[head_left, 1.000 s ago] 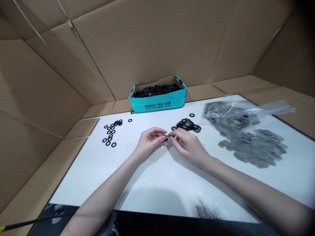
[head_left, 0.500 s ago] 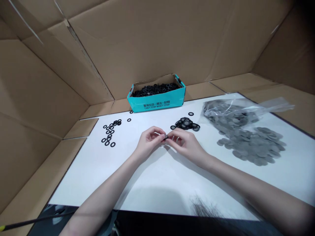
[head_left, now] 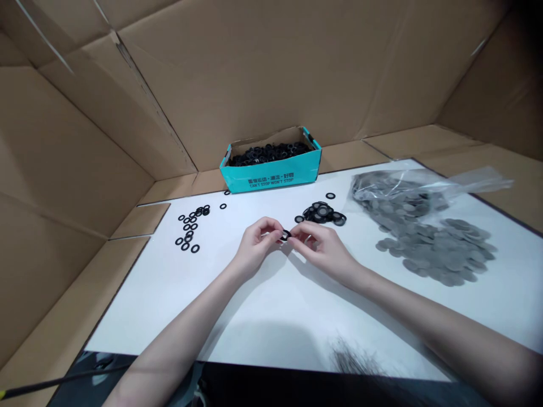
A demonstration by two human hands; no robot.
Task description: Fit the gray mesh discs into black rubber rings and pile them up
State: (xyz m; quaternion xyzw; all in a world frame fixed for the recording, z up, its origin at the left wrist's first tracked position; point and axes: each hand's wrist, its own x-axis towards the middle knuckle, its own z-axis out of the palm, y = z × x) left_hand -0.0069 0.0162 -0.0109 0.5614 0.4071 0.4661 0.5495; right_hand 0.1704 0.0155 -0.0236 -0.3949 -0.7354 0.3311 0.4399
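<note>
Between my two hands, above the white board, is a small black ring point(head_left: 287, 235). My left hand point(head_left: 262, 240) pinches its left edge with thumb and fingers. On the opposite edge, my right hand point(head_left: 316, 242) is closed on the same ring. Just beyond the right hand lies a pile of black rings with grey discs in them point(head_left: 321, 211). Loose black rings point(head_left: 189, 233) are scattered to the left. Over on the right is a heap of thin grey round discs point(head_left: 445, 251).
A turquoise box point(head_left: 274, 174) full of black rings stands at the back. Beside it to the right lies a clear plastic bag point(head_left: 399, 192) with more grey discs. Cardboard walls point(head_left: 263, 73) surround the white board point(head_left: 263, 316). A dark cable point(head_left: 63, 384) crosses the lower left.
The ring between my fingers has turned, so its hole now faces me more. Both hands stay in nearly the same place.
</note>
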